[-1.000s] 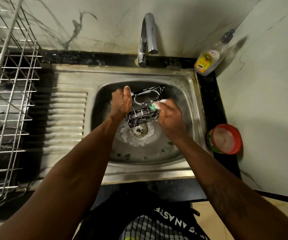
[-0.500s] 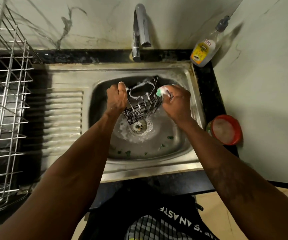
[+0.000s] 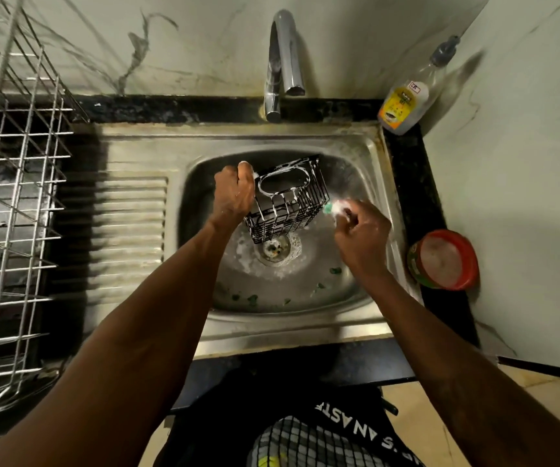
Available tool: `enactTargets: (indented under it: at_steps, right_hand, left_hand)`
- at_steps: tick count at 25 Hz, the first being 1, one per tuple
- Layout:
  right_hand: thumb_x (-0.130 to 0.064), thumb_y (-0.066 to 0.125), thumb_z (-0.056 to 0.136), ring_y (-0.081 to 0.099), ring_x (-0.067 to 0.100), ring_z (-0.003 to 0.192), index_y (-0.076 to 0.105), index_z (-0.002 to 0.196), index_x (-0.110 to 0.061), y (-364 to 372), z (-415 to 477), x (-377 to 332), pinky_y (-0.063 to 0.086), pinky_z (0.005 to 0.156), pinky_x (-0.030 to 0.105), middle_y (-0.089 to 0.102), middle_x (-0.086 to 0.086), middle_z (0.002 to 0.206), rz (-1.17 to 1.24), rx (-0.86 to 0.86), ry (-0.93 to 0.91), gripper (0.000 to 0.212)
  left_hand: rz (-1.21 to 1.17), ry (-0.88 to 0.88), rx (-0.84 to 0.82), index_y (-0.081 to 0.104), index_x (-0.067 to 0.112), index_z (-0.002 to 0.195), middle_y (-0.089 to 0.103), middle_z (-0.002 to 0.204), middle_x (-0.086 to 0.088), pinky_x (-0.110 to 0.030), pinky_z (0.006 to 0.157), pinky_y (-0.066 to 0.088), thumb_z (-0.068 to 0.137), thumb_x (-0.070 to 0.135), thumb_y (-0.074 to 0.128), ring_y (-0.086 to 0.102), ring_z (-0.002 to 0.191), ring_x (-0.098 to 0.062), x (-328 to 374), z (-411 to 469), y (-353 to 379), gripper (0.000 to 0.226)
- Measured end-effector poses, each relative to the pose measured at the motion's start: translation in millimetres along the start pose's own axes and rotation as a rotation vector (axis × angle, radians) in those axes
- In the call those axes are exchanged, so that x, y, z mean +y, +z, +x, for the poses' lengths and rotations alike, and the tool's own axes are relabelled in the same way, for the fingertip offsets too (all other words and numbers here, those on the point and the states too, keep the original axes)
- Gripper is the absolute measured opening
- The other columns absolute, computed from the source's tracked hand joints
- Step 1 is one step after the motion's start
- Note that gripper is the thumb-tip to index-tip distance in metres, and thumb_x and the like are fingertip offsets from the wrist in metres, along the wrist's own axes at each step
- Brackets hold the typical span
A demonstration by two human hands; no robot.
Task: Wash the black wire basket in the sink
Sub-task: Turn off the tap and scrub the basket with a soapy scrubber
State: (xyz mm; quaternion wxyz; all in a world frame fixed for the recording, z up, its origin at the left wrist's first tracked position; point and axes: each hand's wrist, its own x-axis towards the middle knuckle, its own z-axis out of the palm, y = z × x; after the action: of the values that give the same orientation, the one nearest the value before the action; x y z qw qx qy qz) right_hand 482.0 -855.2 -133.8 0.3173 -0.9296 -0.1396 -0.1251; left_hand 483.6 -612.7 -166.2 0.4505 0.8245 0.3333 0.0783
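Observation:
The black wire basket (image 3: 287, 200), streaked with white foam, hangs tilted over the steel sink bowl (image 3: 366, 183) just above the drain (image 3: 274, 248). My left hand (image 3: 234, 193) grips its left rim. My right hand (image 3: 361, 235) holds a soapy green scrub pad (image 3: 336, 207) against the basket's right lower corner; the pad is blurred and mostly hidden by foam and fingers.
The tap (image 3: 283, 59) rises behind the bowl, no water running. A dish-soap bottle (image 3: 410, 96) stands at the back right corner. A red tub (image 3: 445, 259) sits on the black counter right of the sink. A steel wire dish rack (image 3: 9, 203) fills the left side beside the ribbed drainboard (image 3: 130, 224).
My right hand has moved with the pad from the basket's upper right edge down to its lower right corner. My left hand keeps hold of the basket, which has tilted slightly.

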Motion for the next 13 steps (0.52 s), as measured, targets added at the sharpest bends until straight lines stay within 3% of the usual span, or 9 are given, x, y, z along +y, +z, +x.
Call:
enactTargets:
  at_steps: [1, 3, 5, 7, 11, 13]
  right_hand:
    - [-0.003, 0.065, 0.081, 0.051, 0.011, 0.067, 0.075, 0.102, -0.008, 4, 7, -7, 0.049, 0.066, 0.026, 0.068, 0.007, 0.079, 0.038, 0.02, 0.023, 0.024]
    - [-0.001, 0.063, 0.084, 0.06, 0.013, 0.077, 0.074, 0.114, -0.01, 20, 39, -18, 0.055, 0.074, 0.028, 0.071, 0.007, 0.093, 0.077, -0.004, -0.014, 0.033]
    - [-0.001, 0.059, 0.084, 0.064, 0.023, 0.081, 0.076, 0.112, -0.011, 36, 66, -26, 0.057, 0.073, 0.037, 0.069, 0.011, 0.096, 0.077, -0.061, -0.077, 0.035]
    - [-0.002, 0.056, 0.083, 0.063, 0.027, 0.075, 0.079, 0.101, -0.009, 52, 64, -46, 0.055, 0.066, 0.039, 0.066, 0.013, 0.089, 0.084, -0.084, -0.121, 0.029]
    - [-0.013, 0.045, 0.087, 0.066, 0.03, 0.079, 0.077, 0.098, -0.004, 61, 49, -78, 0.056, 0.07, 0.033, 0.067, 0.014, 0.093, 0.048, -0.219, -0.421, 0.035]
    - [-0.006, 0.052, 0.085, 0.065, 0.031, 0.084, 0.076, 0.101, -0.007, 56, 72, -69, 0.055, 0.073, 0.035, 0.067, 0.016, 0.098, -0.06, -0.142, -0.201, 0.03]
  left_hand:
    - [0.064, 0.036, -0.028, 0.061, 0.002, 0.092, 0.042, 0.085, -0.006, -0.026, 0.067, 0.026, 0.102, 0.025, 0.031, 0.037, 0.077, -0.019, 3, 0, 1, 0.039]
    - [-0.071, 0.038, 0.012, 0.05, 0.004, 0.065, 0.041, 0.068, -0.006, -0.019, 0.051, 0.029, 0.101, 0.02, 0.04, 0.034, 0.058, -0.013, 8, -4, 3, 0.04]
    - [-0.108, 0.059, 0.017, 0.038, 0.011, 0.056, 0.038, 0.062, -0.005, -0.015, 0.044, 0.027, 0.099, 0.017, 0.043, 0.031, 0.052, -0.009, 12, -8, 6, 0.043]
    - [-0.122, 0.081, 0.014, 0.04, 0.013, 0.058, 0.04, 0.063, -0.006, -0.019, 0.046, 0.026, 0.098, 0.022, 0.042, 0.037, 0.056, -0.012, 12, -7, 4, 0.041]
    - [0.016, 0.021, -0.075, 0.056, 0.014, 0.085, 0.05, 0.09, -0.014, -0.02, 0.061, 0.031, 0.107, 0.022, 0.036, 0.044, 0.086, -0.022, -3, 4, 2, 0.031]
    - [0.078, 0.073, -0.074, 0.056, 0.012, 0.076, 0.057, 0.082, -0.023, -0.034, 0.065, 0.034, 0.104, 0.018, 0.033, 0.052, 0.08, -0.033, 0, 4, 5, 0.037]
